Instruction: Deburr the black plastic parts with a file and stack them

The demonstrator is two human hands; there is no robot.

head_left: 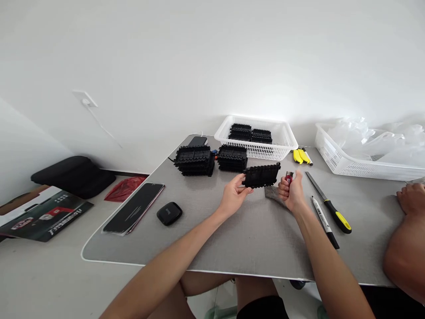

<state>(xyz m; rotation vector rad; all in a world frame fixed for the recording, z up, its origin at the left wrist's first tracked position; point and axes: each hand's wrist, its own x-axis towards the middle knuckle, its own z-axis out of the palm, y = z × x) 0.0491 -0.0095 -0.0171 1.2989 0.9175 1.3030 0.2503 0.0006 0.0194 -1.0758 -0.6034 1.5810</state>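
Observation:
My left hand (pixel 235 195) grips a flat black plastic part (pixel 262 176) with toothed edges by its left end, tilted up above the table. Just right of it, my right hand (pixel 292 192) is wrapped round a red lighter (pixel 288 177), its top pointing up. No flame shows. Below and between the hands lies a grey, flat piece (pixel 275 193), partly covered by my right hand; its kind I cannot make out. Two stacks of similar black parts, a left stack (pixel 194 159) and a right stack (pixel 232 157), stand beyond my left hand.
A white basket (pixel 265 153) holds more black parts; another basket (pixel 372 170) holds plastic bags. At right lie a file (pixel 335 212), a marker (pixel 322 217) and yellow-handled tools (pixel 300 156). A phone-like slab (pixel 134 208) and black case (pixel 169 213) lie left. Another person's arm (pixel 408 248) rests at right.

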